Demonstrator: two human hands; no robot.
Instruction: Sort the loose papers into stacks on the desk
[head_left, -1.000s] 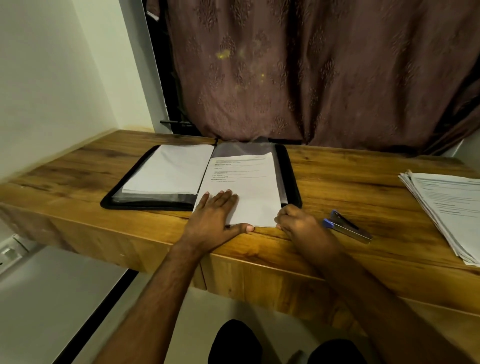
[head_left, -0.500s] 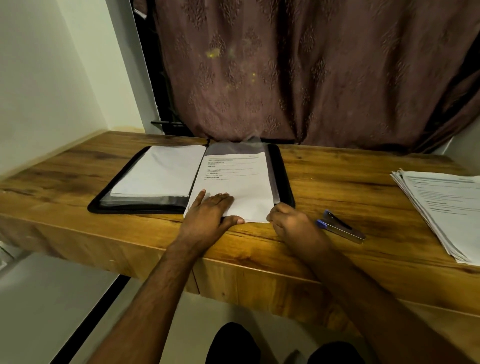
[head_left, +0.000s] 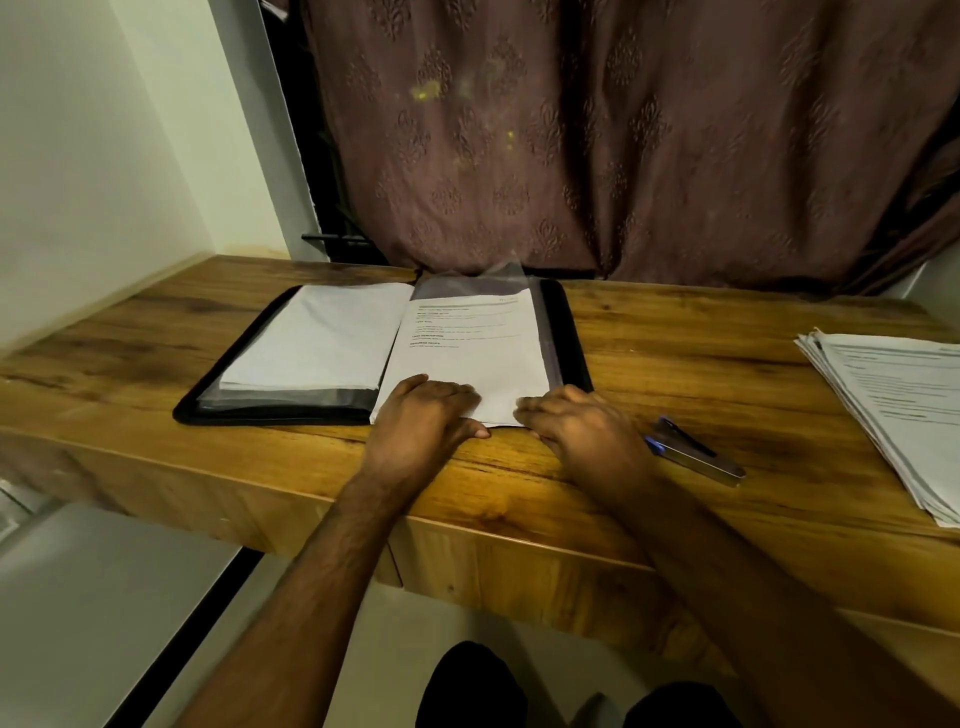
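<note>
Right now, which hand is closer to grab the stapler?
Right. The right hand sits at the sheet's near corner, just beside the stapler. The left hand lies on the sheet, farther away.

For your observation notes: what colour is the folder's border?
Black border on the folder, clearest in the head view.

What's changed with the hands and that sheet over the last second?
The left hand has curled from flat to bent fingers on the printed sheet; the right hand still holds its near right corner. Folder, stapler and paper stack stayed put.
</note>
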